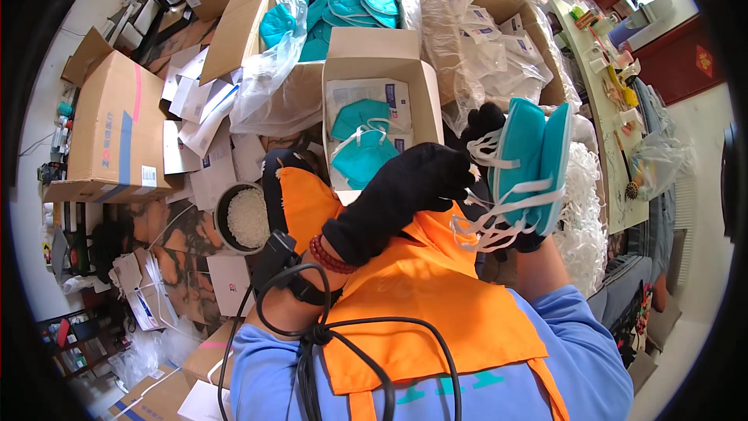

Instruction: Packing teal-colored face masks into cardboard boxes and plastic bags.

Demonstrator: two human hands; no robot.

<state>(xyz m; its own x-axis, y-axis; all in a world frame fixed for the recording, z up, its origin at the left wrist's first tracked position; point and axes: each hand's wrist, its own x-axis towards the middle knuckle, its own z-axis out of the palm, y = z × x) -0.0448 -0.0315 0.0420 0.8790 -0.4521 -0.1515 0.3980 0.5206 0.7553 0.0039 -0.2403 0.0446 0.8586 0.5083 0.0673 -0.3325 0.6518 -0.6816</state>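
Note:
In a black glove, my right hand [485, 122] grips a small stack of folded teal face masks [520, 164], held upright to the right of my lap. White elastic straps [492, 222] hang from the stack on its left side. My left hand [421, 183], also black-gloved, is beside those straps with its fingers curled in; whether a strap is between them is hidden. Just beyond my left hand, an open cardboard box [383, 70] holds teal masks [364, 144] with white straps, lying over flat printed packets [399, 101].
A large lined carton [304, 78] of loose teal masks stands behind. Right of it, another carton [518, 12] holds clear packets. White straps [584, 214] are heaped at right. A bowl of white bits [248, 218] and a closed-sided carton [117, 129] are at left. A black cable [382, 323] crosses my apron.

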